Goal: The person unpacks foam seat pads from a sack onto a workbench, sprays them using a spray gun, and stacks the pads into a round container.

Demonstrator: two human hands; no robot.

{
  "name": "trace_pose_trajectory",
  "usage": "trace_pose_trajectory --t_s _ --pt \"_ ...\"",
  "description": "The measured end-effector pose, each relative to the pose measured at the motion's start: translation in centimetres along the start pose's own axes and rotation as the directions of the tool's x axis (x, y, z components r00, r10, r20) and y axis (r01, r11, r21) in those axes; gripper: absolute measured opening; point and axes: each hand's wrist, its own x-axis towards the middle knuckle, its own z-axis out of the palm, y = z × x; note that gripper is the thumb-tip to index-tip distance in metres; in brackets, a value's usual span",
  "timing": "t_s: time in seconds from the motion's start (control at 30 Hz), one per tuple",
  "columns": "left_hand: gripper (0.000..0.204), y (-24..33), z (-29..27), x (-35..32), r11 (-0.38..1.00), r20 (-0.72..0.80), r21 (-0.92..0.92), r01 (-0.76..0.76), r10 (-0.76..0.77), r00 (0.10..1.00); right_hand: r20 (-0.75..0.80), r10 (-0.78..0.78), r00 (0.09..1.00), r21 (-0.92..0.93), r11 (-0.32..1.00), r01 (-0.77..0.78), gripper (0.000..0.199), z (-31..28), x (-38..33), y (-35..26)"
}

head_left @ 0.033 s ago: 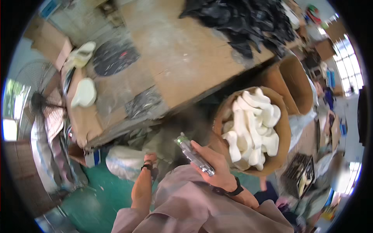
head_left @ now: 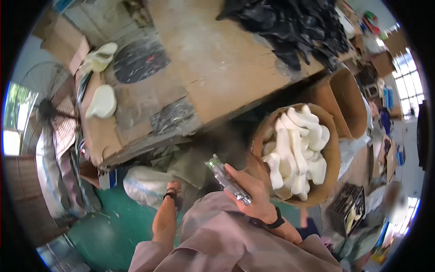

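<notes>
Right hand point(head_left: 251, 192) grips silvery packet point(head_left: 228, 181) beside brown barrel point(head_left: 333, 154).

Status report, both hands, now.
Right hand grips slim silvery tool. Left hand down by white sack, grip hidden. Basket of white pieces close right.

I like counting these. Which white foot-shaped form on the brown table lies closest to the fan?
The flatter white foot-shaped form nearer the table's front edge; the other form lies farther back beside the dark oval patch.
</notes>
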Motion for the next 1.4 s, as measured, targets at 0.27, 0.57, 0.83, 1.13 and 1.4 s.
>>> trace_pose_trajectory --t_s 0.27,0.57,0.83,1.13,1.4 --pt "0.027 -13.1 -3.6 -9.2 0.987 -0.133 -0.152 0.052 -0.072 0.988 0.095 0.107 0.990 -0.045 0.994 -0.103 0.058 6.0 2.2 1.1" --pt "0.038 -17.8 -0.7 -17.2 0.841 -0.282 -0.517 -0.160 0.009 0.959 0.048 -0.057 0.997 -0.019 0.998 0.058 0.064 14.0 20.7 7.0" --pt "0.040 -22.1 7.8 -25.4 0.650 -0.418 -0.739 -0.176 -0.239 0.876 0.131 -0.163 0.978 -0.449 0.870 0.205 0.077 26.0 38.1 21.8" --pt "0.029 -25.6 24.1 -31.2 0.832 -0.532 -0.513 -0.211 -0.115 0.839 0.482 -0.260 0.836 -0.707 0.448 0.547 0.042 30.0 39.0 30.7" --pt "0.037 -18.0 21.6 -30.2 0.520 -0.300 -0.853 0.029 -0.536 0.789 0.444 -0.219 0.869 -0.756 0.429 0.495 0.061 30.5 41.6 35.2"
